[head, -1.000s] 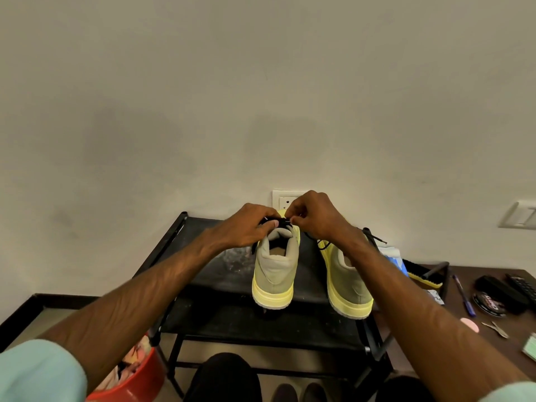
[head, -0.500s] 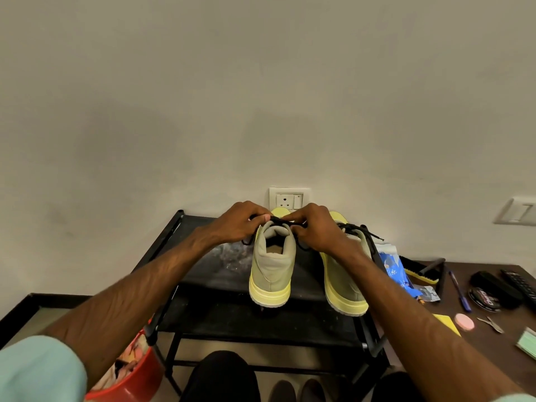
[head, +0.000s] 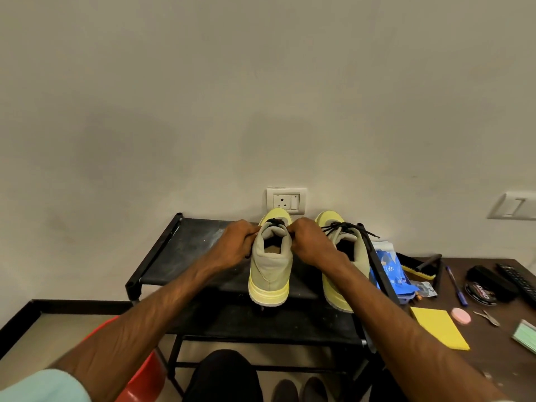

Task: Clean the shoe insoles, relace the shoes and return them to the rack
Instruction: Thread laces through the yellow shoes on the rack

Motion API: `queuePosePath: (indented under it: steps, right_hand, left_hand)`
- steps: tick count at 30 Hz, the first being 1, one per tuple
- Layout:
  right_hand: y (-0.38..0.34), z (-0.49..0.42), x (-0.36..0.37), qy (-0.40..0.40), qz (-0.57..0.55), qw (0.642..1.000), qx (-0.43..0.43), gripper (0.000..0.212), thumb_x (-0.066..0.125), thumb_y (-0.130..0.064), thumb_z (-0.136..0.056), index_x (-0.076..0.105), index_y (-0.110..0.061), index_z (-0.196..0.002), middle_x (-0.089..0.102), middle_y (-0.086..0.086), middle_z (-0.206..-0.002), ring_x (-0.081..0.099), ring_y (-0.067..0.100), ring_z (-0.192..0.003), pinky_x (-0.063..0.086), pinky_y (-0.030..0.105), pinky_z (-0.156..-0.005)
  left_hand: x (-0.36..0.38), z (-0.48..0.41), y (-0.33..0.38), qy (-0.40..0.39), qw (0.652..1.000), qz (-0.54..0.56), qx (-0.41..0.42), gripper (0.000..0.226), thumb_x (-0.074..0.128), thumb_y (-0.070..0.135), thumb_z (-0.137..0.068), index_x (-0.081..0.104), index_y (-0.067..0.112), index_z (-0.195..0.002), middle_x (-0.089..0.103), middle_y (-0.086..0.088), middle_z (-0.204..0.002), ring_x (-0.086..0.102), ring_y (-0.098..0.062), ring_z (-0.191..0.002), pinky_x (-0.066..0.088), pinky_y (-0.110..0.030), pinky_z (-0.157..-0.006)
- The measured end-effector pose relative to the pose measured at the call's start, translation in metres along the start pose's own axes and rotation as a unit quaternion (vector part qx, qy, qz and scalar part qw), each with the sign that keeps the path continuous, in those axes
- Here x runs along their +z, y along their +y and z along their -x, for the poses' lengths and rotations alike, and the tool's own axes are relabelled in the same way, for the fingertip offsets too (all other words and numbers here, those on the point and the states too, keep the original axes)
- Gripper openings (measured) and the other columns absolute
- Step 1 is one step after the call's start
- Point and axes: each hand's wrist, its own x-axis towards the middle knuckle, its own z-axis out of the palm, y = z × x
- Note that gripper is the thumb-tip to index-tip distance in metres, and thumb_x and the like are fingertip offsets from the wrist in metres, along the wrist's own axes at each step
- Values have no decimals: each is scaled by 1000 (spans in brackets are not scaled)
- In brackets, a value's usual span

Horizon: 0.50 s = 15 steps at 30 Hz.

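Atop the rack point(head: 179, 256), the left hand point(head: 235, 245) at nine o'clock of the shoe point(head: 269, 275) and the right hand point(head: 312, 245) at three each pinched its black lace point(head: 275, 222).

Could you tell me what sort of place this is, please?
Probably a home entryway or room: a black metal shoe rack against a plain wall, a white socket plate, and a dark wooden table holding a yellow-backed shoe brush.

Pair of shoes point(head: 271, 274) olive-green w/ pale yellow soles & toes, laces point(head: 345, 227) blk. The rack point(head: 179, 256) blk w/ greyish smears. Red tub point(head: 145, 378). Dk brown table point(head: 493, 352): yellow cloth point(head: 438, 326), pink disc point(head: 460, 315), blue packet point(head: 390, 274) w/ white print, blue pen point(head: 455, 285).
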Motion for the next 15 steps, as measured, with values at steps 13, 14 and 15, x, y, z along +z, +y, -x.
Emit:
queuePosePath:
  steps: [13, 14, 15]
  right_hand:
    - [-11, 13, 8, 33, 23, 996, 81, 17, 54, -4, -96, 69, 0, -103, 69, 22, -106, 69, 39, -95, 52, 36, -75]
    - [-12, 13, 7, 35, 25, 995, 85, 17, 54, -4, -97, 69, 0, -103, 69, 21, -106, 69, 39, -96, 51, 36, -74]
    - [-13, 14, 7, 37, 27, 995, 90, 16, 54, -4, -98, 68, 0, -105, 69, 21, -106, 69, 39, -96, 51, 36, -74]
  left_hand:
    - [20, 19, -7, 12, 999, -13, -34, 24, 54, 11, -101, 74, 19, -109, 70, 10, -95, 62, 5, -84, 45, -6, -74]
    - [21, 19, -9, 13, 999, -16, -35, 24, 54, 12, -101, 74, 20, -111, 70, 10, -98, 63, 4, -86, 46, -5, -75]
    - [22, 20, -10, 12, 999, -25, -41, 24, 54, 13, -101, 74, 20, -112, 70, 9, -98, 63, 1, -86, 47, -8, -76]
